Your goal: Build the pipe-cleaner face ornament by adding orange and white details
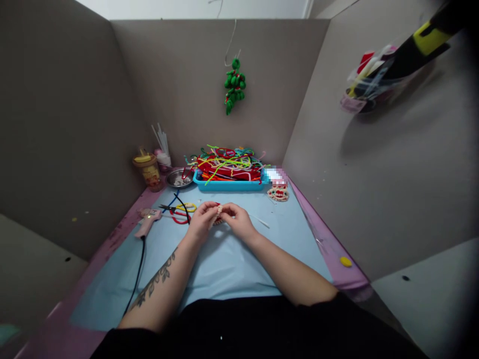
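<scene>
My left hand (202, 218) and my right hand (236, 219) meet over the middle of the light blue mat (220, 264). Both pinch a small cream and red pipe-cleaner piece (219, 213) between their fingertips. A thin white stick (259, 220) lies on the mat just right of my right hand. Scissors (169, 207) and red and yellow pipe-cleaner loops (183, 212) lie just left of my left hand.
A blue tray (228, 186) heaped with coloured pipe cleaners stands at the back. Nearby are a metal dish (179, 178), a lidded cup (148, 172), a pink glue gun (147, 219) with its black cord, and a finished cream and red figure (278, 193). A green ornament (234, 86) hangs on the cardboard wall.
</scene>
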A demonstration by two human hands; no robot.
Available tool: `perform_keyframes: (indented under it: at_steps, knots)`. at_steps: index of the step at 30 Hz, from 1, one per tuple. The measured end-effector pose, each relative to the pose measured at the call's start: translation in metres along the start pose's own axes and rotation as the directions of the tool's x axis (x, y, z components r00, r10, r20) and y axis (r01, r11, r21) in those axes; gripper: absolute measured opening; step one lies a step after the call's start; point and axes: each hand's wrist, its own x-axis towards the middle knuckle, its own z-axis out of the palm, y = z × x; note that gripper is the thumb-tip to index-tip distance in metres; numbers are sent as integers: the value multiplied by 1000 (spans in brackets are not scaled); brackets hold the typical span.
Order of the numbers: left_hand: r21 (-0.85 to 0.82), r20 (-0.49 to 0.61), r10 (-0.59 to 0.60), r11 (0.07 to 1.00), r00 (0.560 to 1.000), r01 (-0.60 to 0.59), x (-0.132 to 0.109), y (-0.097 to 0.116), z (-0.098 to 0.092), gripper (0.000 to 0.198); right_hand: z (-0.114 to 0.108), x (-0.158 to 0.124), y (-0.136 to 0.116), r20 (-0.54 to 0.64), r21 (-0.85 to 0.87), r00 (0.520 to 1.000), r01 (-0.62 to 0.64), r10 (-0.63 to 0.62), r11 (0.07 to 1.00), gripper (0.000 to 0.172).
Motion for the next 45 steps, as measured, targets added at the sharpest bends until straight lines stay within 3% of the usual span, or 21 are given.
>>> perform_keyframes:
  at_steps: [4,9,11,16,20,25,29,33,39,42,45]
  knots:
    - [-46,71,-139,989,988,143,0,7,-4,33,-5,2,-1,130,164,991,-66,45,984,16]
    - [38,197,-337,941,921,336,2,7,-11,29,-7,2,-1,175,205,984,-63,26,977,20]
    - [69,177,-302,953,937,294,4,5,-12,28,-6,2,1,191,257,981,-89,40,962,24]
    - [170,91,-47,985,995,31,4,1,-9,37,-3,4,9,218,312,974,-132,64,941,30]
    - [332,40,117,935,992,-124,1,3,-5,38,-4,4,13,165,235,984,-110,72,966,22]
    - [427,158,110,888,981,-168,-1,6,-7,34,-6,3,9,5,-11,1000,-8,8,1000,12]
    - [411,208,97,894,973,-178,-1,4,-9,40,-6,3,7,-36,-18,999,0,-1,1000,13]
    - [369,190,148,905,971,-210,0,1,-8,37,-7,4,9,10,50,1000,-26,25,998,13]
    - [330,230,141,920,963,-213,1,0,-11,35,-11,8,10,223,279,974,-104,40,955,17]
    - [313,227,127,929,966,-195,2,-1,-12,36,-15,8,8,269,279,961,-139,62,950,33]
    - [308,225,133,930,965,-200,0,-1,-11,36,-17,8,9,273,227,960,-127,62,965,32]
